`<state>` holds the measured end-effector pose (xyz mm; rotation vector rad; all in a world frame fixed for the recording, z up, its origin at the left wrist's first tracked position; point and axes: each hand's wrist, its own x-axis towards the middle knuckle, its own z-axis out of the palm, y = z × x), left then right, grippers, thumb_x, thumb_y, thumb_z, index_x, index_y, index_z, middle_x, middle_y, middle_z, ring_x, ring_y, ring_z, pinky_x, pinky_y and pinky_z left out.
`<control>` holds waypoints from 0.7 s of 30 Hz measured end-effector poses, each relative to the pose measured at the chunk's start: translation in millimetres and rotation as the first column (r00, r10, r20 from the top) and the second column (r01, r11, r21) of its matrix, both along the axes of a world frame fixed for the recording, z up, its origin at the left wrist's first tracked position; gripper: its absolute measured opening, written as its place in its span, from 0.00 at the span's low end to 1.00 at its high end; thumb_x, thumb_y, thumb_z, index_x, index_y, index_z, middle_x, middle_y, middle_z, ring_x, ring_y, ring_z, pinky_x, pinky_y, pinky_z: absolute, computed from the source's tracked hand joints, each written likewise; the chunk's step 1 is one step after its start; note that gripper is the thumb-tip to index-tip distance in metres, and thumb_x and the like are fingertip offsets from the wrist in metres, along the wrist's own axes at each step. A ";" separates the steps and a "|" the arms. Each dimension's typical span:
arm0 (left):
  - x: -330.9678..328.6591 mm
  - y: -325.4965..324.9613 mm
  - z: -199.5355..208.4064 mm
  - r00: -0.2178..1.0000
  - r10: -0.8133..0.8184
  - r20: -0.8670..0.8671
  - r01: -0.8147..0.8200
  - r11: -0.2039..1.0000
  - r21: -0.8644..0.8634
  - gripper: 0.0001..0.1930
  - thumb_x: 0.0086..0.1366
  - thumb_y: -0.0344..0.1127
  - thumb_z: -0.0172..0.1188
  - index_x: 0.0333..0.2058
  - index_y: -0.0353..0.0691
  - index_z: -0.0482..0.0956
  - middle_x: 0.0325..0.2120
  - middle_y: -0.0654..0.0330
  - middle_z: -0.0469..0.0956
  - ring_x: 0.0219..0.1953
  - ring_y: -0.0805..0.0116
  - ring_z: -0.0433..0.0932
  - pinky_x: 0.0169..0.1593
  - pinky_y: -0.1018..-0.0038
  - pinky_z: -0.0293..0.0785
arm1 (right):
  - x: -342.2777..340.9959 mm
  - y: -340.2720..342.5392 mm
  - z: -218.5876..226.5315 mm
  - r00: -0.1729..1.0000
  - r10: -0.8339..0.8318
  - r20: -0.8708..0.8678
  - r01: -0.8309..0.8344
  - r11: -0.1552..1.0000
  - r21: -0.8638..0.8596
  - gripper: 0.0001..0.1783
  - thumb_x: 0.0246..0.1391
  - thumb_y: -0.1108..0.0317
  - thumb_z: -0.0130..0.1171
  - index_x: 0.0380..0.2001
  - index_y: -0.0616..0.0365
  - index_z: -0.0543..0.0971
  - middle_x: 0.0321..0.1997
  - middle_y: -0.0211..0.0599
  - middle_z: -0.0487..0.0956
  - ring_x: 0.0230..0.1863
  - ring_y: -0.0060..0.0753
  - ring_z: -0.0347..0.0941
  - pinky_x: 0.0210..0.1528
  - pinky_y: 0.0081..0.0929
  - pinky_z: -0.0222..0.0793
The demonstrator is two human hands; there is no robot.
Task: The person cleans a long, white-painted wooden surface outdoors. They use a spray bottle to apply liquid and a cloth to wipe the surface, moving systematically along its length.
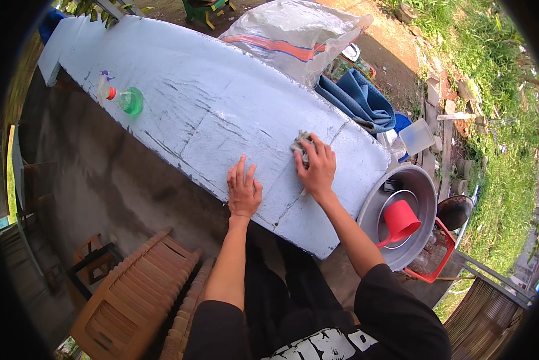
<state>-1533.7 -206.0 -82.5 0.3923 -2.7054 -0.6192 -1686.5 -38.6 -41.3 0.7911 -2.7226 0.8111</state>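
Note:
A long pale-blue table [179,72] with creased, scuffed patches stretches from the far left to the near right. My right hand [319,168] presses a crumpled grey cloth [301,143] onto its top, fingers bent over it. To the left of that, my left hand [243,191] rests near the table's front edge, fingers spread and holding nothing. A spray bottle [131,101] with green liquid, a red collar and a white and purple head lies on its side at the table's left part.
Right of the table stands a large metal basin [425,180] holding a red dipper [401,219]. A red crate [440,255] sits beside it. Folded blue mat [365,99] and a clear plastic sack [281,27] are along the far edge. Stacked brown chairs [131,294] stand at lower left.

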 end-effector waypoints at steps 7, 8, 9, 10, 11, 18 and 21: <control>-4.1 1.0 -2.0 0.999 0.032 -0.035 -0.031 0.999 0.019 0.23 0.65 0.29 0.52 0.59 0.41 0.71 0.69 0.48 0.60 0.66 0.47 0.61 0.71 0.51 0.56 | 81.9 17.1 4.9 0.755 0.654 0.041 -0.655 0.751 0.083 0.17 0.54 0.59 0.68 0.46 0.48 0.82 0.61 0.33 0.77 0.51 0.34 0.74 0.49 0.32 0.68; -3.7 0.4 -3.1 0.999 0.034 -0.040 -0.033 0.999 0.021 0.23 0.65 0.29 0.52 0.59 0.41 0.71 0.69 0.48 0.60 0.66 0.47 0.61 0.71 0.51 0.56 | 50.8 15.6 4.3 0.756 0.655 0.004 -0.653 0.753 0.080 0.14 0.54 0.60 0.68 0.43 0.48 0.81 0.61 0.31 0.77 0.51 0.33 0.74 0.48 0.33 0.68; 0.7 0.0 -4.4 0.998 0.043 -0.036 -0.043 0.999 0.020 0.23 0.65 0.29 0.52 0.59 0.40 0.71 0.69 0.48 0.61 0.66 0.47 0.61 0.71 0.51 0.56 | 16.8 11.0 9.1 0.824 0.567 0.012 -0.567 0.823 0.038 0.11 0.54 0.62 0.68 0.39 0.48 0.81 0.59 0.30 0.78 0.52 0.34 0.74 0.49 0.34 0.67; 1.1 1.6 -4.3 0.998 0.049 -0.034 -0.048 0.999 0.026 0.23 0.65 0.29 0.51 0.59 0.40 0.71 0.69 0.48 0.61 0.66 0.46 0.62 0.71 0.51 0.56 | -22.2 8.9 13.2 0.903 0.430 0.018 -0.431 0.901 0.045 0.09 0.54 0.63 0.68 0.36 0.50 0.81 0.58 0.31 0.78 0.52 0.36 0.74 0.49 0.36 0.67; -0.1 1.1 -1.3 0.998 0.053 -0.029 -0.052 0.998 0.030 0.22 0.66 0.29 0.51 0.59 0.40 0.71 0.70 0.49 0.61 0.66 0.46 0.62 0.71 0.51 0.56 | -59.7 7.8 10.0 0.969 0.245 0.023 -0.245 0.969 0.001 0.08 0.54 0.63 0.68 0.35 0.52 0.82 0.57 0.32 0.79 0.52 0.39 0.74 0.51 0.38 0.67; -5.2 2.3 -0.7 0.999 0.042 -0.031 -0.041 0.998 0.041 0.22 0.66 0.30 0.51 0.60 0.40 0.70 0.69 0.49 0.61 0.66 0.46 0.61 0.70 0.51 0.56 | -84.2 -0.4 -1.4 0.984 -0.143 -0.104 0.145 0.989 0.006 0.10 0.55 0.61 0.67 0.35 0.53 0.81 0.48 0.37 0.79 0.50 0.43 0.73 0.50 0.40 0.66; -0.9 -1.0 -1.9 0.999 0.046 -0.006 -0.046 0.998 0.046 0.22 0.66 0.30 0.51 0.60 0.40 0.70 0.69 0.49 0.61 0.67 0.46 0.61 0.70 0.50 0.55 | 31.8 -3.9 6.6 0.981 0.193 0.006 -0.193 0.981 0.007 0.09 0.55 0.62 0.67 0.34 0.53 0.80 0.53 0.37 0.79 0.50 0.41 0.74 0.48 0.38 0.67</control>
